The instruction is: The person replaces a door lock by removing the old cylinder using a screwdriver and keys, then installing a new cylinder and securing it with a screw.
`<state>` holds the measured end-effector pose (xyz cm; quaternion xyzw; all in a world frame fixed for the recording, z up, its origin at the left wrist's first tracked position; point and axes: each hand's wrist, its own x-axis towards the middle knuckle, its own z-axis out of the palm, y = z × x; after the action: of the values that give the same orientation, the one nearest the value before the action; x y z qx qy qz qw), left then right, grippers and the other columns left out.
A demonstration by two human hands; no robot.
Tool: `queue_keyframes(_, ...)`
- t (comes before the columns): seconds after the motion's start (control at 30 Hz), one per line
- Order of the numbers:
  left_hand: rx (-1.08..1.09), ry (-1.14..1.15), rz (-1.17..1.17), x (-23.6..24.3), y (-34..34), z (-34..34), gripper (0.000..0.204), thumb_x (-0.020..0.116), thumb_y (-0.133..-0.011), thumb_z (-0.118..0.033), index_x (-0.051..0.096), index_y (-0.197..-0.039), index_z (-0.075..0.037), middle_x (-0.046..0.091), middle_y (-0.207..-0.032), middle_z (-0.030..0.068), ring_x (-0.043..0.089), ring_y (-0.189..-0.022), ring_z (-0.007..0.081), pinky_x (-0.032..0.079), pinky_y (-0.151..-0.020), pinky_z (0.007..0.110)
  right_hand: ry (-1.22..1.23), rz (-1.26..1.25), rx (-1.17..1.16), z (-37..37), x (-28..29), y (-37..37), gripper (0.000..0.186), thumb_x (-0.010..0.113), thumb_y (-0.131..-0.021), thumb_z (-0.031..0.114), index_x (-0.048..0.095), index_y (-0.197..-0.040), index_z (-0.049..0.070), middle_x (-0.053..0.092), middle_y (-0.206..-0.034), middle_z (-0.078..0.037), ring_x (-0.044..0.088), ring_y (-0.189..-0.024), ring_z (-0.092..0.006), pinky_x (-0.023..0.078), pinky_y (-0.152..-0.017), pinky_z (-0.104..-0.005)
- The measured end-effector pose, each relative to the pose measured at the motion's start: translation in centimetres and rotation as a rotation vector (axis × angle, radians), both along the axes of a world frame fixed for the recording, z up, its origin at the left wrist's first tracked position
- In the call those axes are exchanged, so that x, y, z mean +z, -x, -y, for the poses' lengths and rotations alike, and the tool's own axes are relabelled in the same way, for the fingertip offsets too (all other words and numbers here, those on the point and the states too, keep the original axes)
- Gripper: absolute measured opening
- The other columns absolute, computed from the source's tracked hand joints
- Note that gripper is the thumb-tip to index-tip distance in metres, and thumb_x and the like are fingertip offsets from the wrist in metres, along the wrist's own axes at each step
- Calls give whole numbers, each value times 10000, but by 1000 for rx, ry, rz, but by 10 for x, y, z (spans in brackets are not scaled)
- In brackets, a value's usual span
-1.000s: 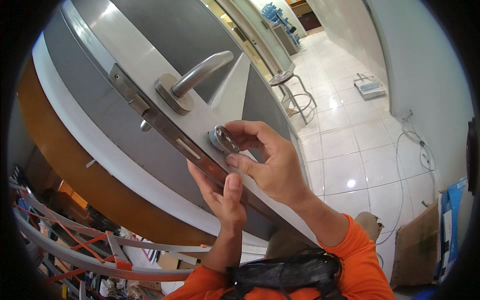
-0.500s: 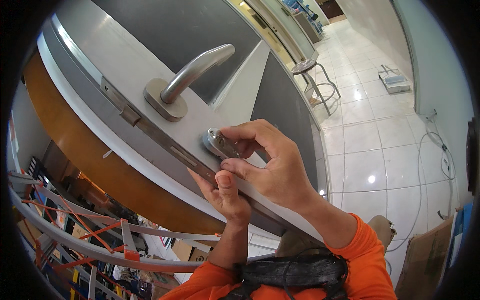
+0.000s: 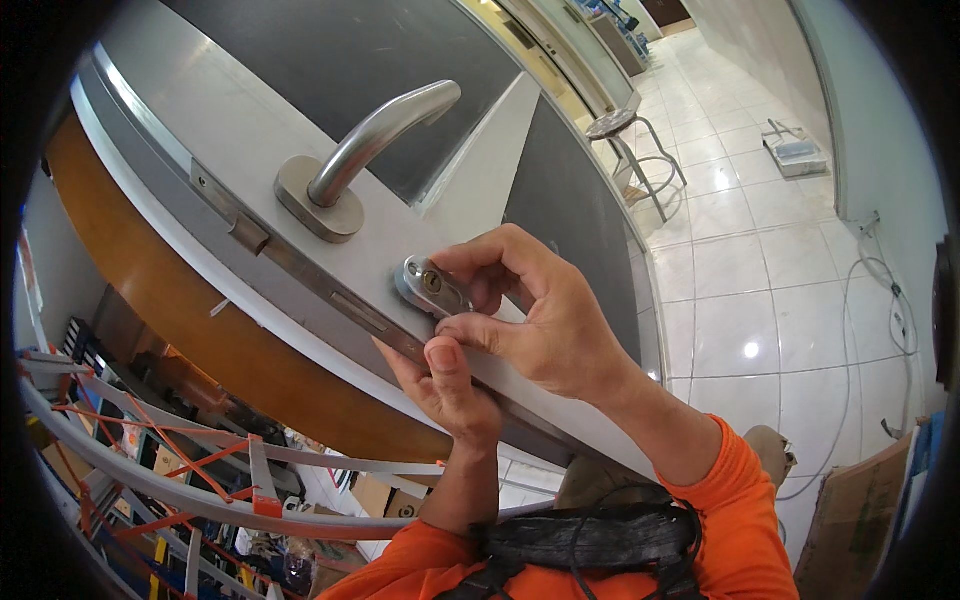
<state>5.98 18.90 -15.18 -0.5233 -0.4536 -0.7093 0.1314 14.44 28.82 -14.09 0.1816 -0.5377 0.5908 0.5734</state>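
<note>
A door [image 3: 530,180] stands ajar, its steel lever handle [image 3: 370,145] on an oval rose above a latch bolt [image 3: 247,236] in the edge plate. Lower down, an oval metal escutcheon [image 3: 420,285] sits on the door face, a keyhole cylinder showing within it. My right hand [image 3: 555,325] pinches this escutcheon between thumb and fingers, closed on it. Just below, my left hand [image 3: 450,400] grips the door edge, thumb in front and fingers partly hidden round the edge.
An orange-banded metal frame [image 3: 265,480] and clutter lie at lower left, beside a curved brown panel [image 3: 180,280]. In the tiled corridor [image 3: 730,330] are a stool [image 3: 612,125], a paint tray [image 3: 795,155] and cables [image 3: 850,330]. Cardboard [image 3: 855,500] leans at lower right.
The view has shifted, putting the corridor farther right. My right hand and the escutcheon appear slightly farther left, and the cylinder's keyhole shows more plainly. My left hand still holds the edge.
</note>
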Motion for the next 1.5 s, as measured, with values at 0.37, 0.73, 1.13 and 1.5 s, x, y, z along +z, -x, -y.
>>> queue_keyframes(0.37, 195, -35, -90, 0, 8, -1, 529, 463, -1072, -506, 475, -1226, 0, 560, -1137, 109, 558, -1047, 176, 448, -931, 327, 12, -4, -58, 4, -7, 11, 361, 833, -807, 65, 693, -1138, 32, 637, -991, -49, 591, -852, -126, 507, -794, -271)
queue_keyframes(0.73, 124, -57, -39, 1, 6, -3, 516, 470, -1073, -487, 437, -1275, -13, 538, -1149, 95, 547, -1067, 163, 447, -933, 335, 114, 38, 13, 13, -2, 0, 351, 838, -822, 95, 683, -1125, 11, 661, -942, -22, 573, -839, -89, 499, -790, -250)
queue_keyframes(1.13, 53, -33, -66, 4, 3, -4, 720, 564, -1044, -438, 300, -1542, 10, 566, -1329, 157, 569, -1196, 215, 446, -1039, 360, -94, 124, -121, -2, 4, -16, 328, 780, -839, 73, 708, -1150, -2, 681, -1056, -131, 698, -912, -249, 560, -805, -344)
queue_keyframes(1.5, 195, 31, -69, 38, -20, -1, 517, 708, -929, -37, 446, -1373, -10, 599, -1129, 68, 609, -988, 127, 503, -895, 280, -263, 47, -419, -6, -8, -22, 321, 657, -899, 12, 688, -1219, 19, 676, -1121, -155, 686, -980, -305, 562, -834, -378)
